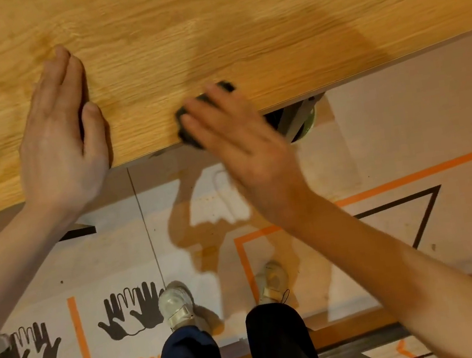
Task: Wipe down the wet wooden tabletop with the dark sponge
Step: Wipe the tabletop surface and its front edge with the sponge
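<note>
The wooden tabletop (pixel 234 10) fills the upper half of the view, with darker wet streaks across its grain. My right hand (pixel 241 141) presses the dark sponge (pixel 185 125) flat onto the table at its near edge; my fingers cover most of the sponge, and the hand is blurred. My left hand (pixel 58 128) lies flat on the tabletop to the left, fingers together, palm down, holding nothing.
The table's near edge (pixel 365 67) runs diagonally from lower left to upper right. Below it lies a printed floor covering (pixel 406 138) with orange lines and black hand symbols. My two feet (pixel 176 307) in light shoes stand on it. A table leg (pixel 296 120) shows under the edge.
</note>
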`<state>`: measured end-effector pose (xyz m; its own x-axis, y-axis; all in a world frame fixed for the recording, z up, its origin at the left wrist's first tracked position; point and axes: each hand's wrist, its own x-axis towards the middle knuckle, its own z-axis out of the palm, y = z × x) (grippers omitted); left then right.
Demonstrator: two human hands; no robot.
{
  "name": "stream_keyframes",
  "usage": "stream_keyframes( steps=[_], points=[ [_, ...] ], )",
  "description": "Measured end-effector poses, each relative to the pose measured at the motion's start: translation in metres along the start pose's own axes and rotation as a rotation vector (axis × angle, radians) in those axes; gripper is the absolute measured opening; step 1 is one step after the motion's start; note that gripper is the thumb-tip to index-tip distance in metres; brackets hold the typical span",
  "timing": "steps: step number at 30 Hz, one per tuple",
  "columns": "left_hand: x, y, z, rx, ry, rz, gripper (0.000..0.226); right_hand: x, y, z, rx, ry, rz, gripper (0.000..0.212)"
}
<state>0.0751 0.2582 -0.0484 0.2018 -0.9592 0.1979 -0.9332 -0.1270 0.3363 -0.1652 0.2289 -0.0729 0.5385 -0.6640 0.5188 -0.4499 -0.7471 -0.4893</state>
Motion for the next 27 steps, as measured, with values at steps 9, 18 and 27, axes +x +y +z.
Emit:
stream_keyframes(
  steps=[9,18,27],
  points=[
    [-0.001,0.005,-0.003,-0.013,-0.016,-0.009,0.054,-0.022,0.072,-0.071,-0.169,-0.056,0.038,0.037],
    [0.002,0.003,-0.008,-0.046,-0.090,0.003,0.054,0.022,-0.023,-0.001,-0.061,-0.205,-0.058,0.036],
    [-0.025,-0.106,-0.045,-0.119,-0.081,0.052,0.054,0.012,-0.025,-0.015,-0.087,-0.089,0.181,0.034]
  ],
)
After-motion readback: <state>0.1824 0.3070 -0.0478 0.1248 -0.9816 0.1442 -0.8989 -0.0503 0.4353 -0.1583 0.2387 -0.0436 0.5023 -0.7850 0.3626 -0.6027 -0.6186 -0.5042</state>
